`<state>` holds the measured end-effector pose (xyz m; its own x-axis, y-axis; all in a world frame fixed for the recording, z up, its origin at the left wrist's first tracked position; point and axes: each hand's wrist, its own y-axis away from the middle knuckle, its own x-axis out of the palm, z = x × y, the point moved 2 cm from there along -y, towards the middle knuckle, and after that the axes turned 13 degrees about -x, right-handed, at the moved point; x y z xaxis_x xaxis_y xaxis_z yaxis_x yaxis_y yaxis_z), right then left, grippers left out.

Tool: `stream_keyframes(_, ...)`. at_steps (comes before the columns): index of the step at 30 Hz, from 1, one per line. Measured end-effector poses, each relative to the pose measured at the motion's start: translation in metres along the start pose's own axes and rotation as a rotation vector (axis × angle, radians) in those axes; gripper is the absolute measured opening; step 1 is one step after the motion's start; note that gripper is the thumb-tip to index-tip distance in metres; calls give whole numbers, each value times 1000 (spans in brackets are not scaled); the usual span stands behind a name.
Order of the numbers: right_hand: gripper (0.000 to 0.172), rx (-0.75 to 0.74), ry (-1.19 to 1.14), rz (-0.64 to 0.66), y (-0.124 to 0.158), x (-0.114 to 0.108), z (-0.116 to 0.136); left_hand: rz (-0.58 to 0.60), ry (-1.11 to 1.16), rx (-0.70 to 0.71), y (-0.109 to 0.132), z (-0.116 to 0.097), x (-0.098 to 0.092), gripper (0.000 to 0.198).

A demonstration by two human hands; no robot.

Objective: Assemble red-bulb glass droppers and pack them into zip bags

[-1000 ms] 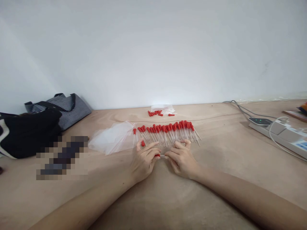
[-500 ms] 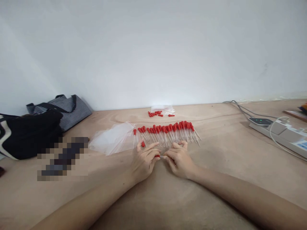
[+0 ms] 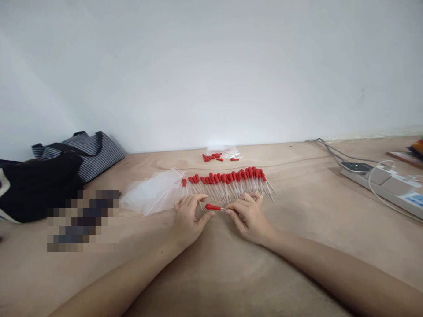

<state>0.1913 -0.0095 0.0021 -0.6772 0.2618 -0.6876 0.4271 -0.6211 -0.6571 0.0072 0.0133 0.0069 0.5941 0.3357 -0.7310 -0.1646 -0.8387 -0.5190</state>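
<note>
Well, the only thing near me that might carry print is a blue-and-white patch (image 3: 417, 199) on the pale power strip (image 3: 363, 179), and it is too small to read. A dark, flat device (image 3: 357, 167) with tiny green lights sits on that strip, among smooth grey cables (image 3: 330, 150).

In front of the person, the right hand (image 3: 248, 218) pinches the clear, slender stem of a dropper (image 3: 213, 207), whose glossy red bulb, round at the end and narrowing to a neck, points to the left hand (image 3: 191, 218). That left hand holds its thumb and fingers spread apart around the bulb, the thumb tip close under it; I can't tell whether they touch.

Just beyond lies a slanting row of similar red-topped droppers (image 3: 228, 180), side by side on the wood-grained table (image 3: 313, 211). Filmy, see-through bags (image 3: 148, 191) with thin red lines fan out at the row's left. Nearer the wall (image 3: 214, 66), loose red bulbs (image 3: 209, 158) lie beside fine clear tubes (image 3: 234, 154). A striped fabric bag (image 3: 95, 158) slumps behind a black one (image 3: 42, 185).
</note>
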Motion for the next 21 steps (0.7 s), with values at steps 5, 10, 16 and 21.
stream_keyframes(5, 21, 0, -10, 30, 0, -1, 5, 116, 290, -271, 3, -10, 4, 23)
stream_keyframes(10, 22, -63, -24, -24, 2, 3, 7, 224, 641, -514, 2, -20, 17, 25)
stream_keyframes(16, 24, -46, -21, -20, 3, 1, 4, 220, 522, -669, -58, -2, 7, 29)
stream_keyframes(21, 21, -32, -9, -37, 4, 1, 0, 269, 168, -759, -114, 34, 12, 38)
